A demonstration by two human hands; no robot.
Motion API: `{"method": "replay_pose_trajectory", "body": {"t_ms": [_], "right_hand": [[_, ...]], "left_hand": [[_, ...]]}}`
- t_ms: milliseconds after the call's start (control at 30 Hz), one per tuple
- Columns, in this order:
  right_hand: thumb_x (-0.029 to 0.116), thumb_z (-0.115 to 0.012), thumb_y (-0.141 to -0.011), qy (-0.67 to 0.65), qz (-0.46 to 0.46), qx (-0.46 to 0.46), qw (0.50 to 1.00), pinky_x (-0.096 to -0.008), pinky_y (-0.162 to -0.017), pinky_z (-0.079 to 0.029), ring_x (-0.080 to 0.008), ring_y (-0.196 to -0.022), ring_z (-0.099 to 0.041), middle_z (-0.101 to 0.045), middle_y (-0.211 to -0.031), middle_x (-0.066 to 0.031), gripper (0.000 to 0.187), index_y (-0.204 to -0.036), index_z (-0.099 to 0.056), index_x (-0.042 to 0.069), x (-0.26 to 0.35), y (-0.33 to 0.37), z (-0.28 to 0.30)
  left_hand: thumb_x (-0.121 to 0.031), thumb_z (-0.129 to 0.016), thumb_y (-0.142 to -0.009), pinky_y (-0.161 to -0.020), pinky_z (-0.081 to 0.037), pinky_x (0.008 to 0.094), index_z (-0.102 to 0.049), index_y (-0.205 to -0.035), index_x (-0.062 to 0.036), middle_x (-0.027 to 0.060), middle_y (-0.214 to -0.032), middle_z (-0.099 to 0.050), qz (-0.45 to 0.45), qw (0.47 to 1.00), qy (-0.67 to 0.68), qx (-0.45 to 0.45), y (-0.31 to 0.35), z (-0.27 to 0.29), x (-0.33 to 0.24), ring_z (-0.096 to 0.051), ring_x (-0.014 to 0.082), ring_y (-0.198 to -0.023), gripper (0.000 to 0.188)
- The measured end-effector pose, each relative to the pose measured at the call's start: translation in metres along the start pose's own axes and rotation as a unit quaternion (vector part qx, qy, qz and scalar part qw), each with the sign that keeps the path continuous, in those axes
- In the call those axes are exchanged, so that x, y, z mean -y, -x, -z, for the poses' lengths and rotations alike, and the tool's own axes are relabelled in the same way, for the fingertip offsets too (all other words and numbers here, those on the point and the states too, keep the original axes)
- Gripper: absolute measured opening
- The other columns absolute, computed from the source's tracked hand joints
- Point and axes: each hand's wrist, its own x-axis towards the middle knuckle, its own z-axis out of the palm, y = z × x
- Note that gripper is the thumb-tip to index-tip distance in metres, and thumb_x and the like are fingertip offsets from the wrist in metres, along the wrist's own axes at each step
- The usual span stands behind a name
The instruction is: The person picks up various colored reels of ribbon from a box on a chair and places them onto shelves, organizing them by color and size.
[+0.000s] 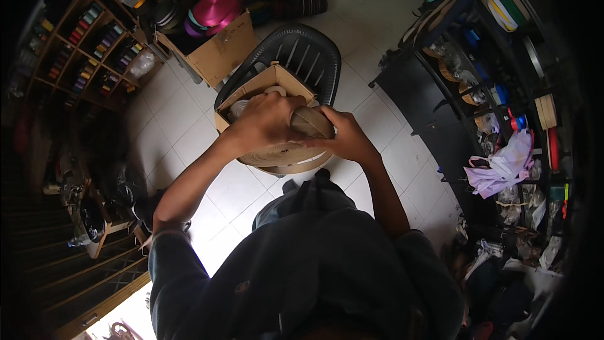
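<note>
My right hand (347,136) grips a small brownish-olive roll of tape or webbing (314,123) from its right side, with the thumb along the far edge. My left hand (267,116) is closed against the left side of the same roll, its fingers curled and partly hidden. Just beneath both hands lies a wide, flat coil of beige webbing (277,156). Behind my left hand is an uncovered cardboard box (272,77), holding pale rolls (275,90). The box rests on a black plastic chair (324,63).
A second cardboard box (221,50) with a bright pink ribbon roll (217,9) stands beyond, to the left. Thread spools fill a wooden rack (85,56) at far left. On the right are a black cabinet (428,113) and crowded shelves with a lilac bag (503,164).
</note>
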Motion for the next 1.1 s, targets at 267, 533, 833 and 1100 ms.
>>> {"method": "replay_pose_trajectory", "body": {"t_ms": [267,533,833,1100], "right_hand": [[0.015,-0.07,-0.078,-0.121,-0.137,0.031,0.983,-0.031,-0.085,-0.045,-0.0136,-0.092,-0.055,-0.062,-0.101,-0.0092,0.046,-0.117,-0.051,-0.001,-0.023,0.084,0.073],[0.013,-0.077,-0.068,-0.15,-0.124,-0.193,0.962,-0.0321,-0.078,-0.049,-0.0167,-0.09,-0.06,-0.062,-0.102,-0.0091,0.059,-0.119,-0.05,0.003,-0.057,0.174,0.093],[0.007,-0.073,-0.074,-0.229,-0.063,-0.462,0.854,-0.0288,-0.082,-0.048,-0.0145,-0.093,-0.059,-0.063,-0.098,-0.0076,0.038,-0.106,-0.054,0.001,-0.089,0.276,0.141],[0.005,-0.069,-0.076,-0.324,-0.05,-0.517,0.791,-0.0282,-0.08,-0.049,-0.0145,-0.091,-0.059,-0.062,-0.098,-0.0078,0.037,-0.11,-0.053,0.0,-0.136,0.346,0.166]], "left_hand": [[-0.028,-0.081,-0.057,-0.076,-0.05,0.0342,-0.062,-0.1,-0.0012,0.0158,-0.088,-0.066,-0.076,0.98,0.068,0.168,-0.059,-0.012,-0.061,-0.065,0.0284,-0.083,0.054],[-0.021,-0.079,-0.059,-0.072,-0.05,0.0337,-0.06,-0.097,-0.0027,0.0174,-0.08,-0.067,-0.19,0.964,0.056,0.179,-0.121,-0.044,-0.162,-0.067,0.0275,-0.078,0.046],[-0.031,-0.079,-0.071,-0.064,-0.045,0.027,-0.058,-0.11,-0.0029,0.0063,-0.085,-0.063,-0.218,0.909,0.172,0.313,-0.202,-0.087,-0.219,-0.056,0.0126,-0.074,0.052],[-0.016,-0.078,-0.072,-0.075,-0.048,0.026,-0.058,-0.106,-0.0042,0.0042,-0.097,-0.063,-0.215,0.903,0.337,0.158,-0.211,-0.171,-0.283,-0.059,0.0136,-0.083,0.041]]}}
